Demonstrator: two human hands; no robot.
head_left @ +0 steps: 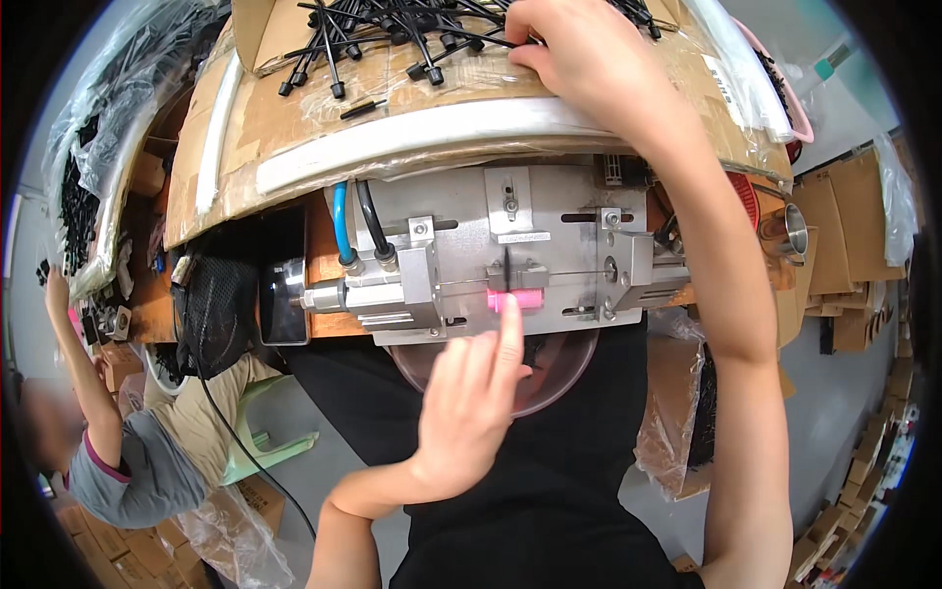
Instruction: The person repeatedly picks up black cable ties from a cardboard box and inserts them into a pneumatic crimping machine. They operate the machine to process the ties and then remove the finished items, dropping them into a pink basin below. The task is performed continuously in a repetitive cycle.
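Note:
My left hand (466, 407) is in front of a metal fixture (579, 196). Its index finger stretches forward and its tip touches a pink block (520, 299) at the fixture's middle; nothing is held. A thin dark piece (507, 265) stands just behind the block, between two metal rods coming from the side cylinders. My right hand (579, 54) reaches over a cardboard tray, thumb and fingers pinched at the end of a black plastic rod in the pile. Several black rods with thick ends (427, 69) lie there in a tangle. The fingers partly hide the pinched end.
A blue air hose (341, 221) and a black one run into the left cylinder (388, 299). Below the fixture is a translucent bowl (549, 378). A phone-like dark device (285, 304) lies left, a metal cup (785, 234) right. Another person (157, 471) works at left.

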